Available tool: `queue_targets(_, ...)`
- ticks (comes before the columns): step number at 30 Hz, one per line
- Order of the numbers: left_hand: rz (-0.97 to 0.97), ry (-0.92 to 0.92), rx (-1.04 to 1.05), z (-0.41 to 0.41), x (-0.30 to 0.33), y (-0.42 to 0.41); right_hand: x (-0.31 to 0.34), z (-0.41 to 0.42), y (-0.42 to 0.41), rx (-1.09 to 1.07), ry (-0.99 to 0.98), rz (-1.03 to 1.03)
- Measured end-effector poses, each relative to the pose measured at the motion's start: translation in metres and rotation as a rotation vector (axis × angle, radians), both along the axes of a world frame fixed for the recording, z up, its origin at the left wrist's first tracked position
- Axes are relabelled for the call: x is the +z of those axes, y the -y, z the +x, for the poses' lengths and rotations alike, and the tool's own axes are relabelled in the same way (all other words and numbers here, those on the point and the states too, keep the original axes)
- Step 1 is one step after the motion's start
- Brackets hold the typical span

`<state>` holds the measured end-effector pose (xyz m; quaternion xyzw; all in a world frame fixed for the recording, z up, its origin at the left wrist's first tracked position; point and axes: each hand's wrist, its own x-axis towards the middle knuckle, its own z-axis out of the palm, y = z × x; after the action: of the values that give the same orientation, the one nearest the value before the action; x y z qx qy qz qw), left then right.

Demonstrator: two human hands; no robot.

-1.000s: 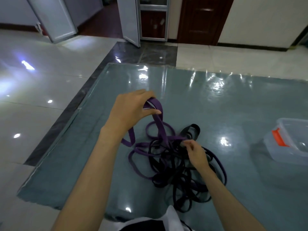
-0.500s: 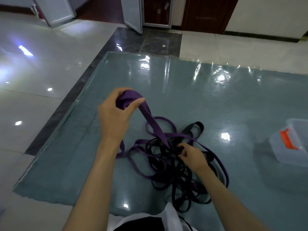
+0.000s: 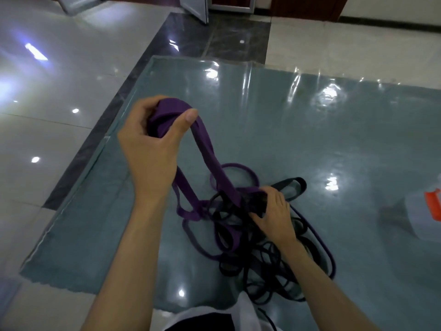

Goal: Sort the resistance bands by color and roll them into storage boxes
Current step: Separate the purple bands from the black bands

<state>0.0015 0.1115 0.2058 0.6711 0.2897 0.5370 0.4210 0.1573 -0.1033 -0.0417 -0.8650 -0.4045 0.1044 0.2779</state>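
Purple resistance band (image 3: 214,173): one end is bunched in my left hand (image 3: 152,149), my fingers (image 3: 148,106) curled over the wad and my thumb pressing across it, held up above the mat (image 3: 334,139). From there the band runs taut, down and to the right, its long axis slanting from my raised left hand into the tangled pile of purple and black bands (image 3: 262,247) lying on the mat in front of me. My right hand (image 3: 274,216) is low at the pile, right where the taut strip enters the knot; its fingers look curled onto a dark strand there, though the blur keeps me from saying which band they pinch. So the free end lies with my left hand, the snag with my right, which is nearer to it. I judge the next pull should follow that slant. The clear storage box (image 3: 424,216) with its orange latch sits well apart at the right edge.
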Motion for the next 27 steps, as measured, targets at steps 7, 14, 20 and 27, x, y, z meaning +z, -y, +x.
queue_targets(7,-0.03,0.017,-0.063,0.024,0.022,-0.003,0.04,0.009,-0.032,0.333,-0.389,0.055)
queue_targets(14,-0.032,-0.096,-0.157,0.024,0.033,-0.002,0.122,0.014,-0.076,0.432,-0.67,0.082)
queue_targets(20,-0.044,-0.112,-0.198,0.01,0.032,0.009,0.149,0.018,-0.096,0.368,-0.462,0.076)
queue_targets(27,-0.052,-0.132,-0.234,-0.013,0.028,0.013,0.151,0.009,-0.086,0.254,-0.447,0.129)
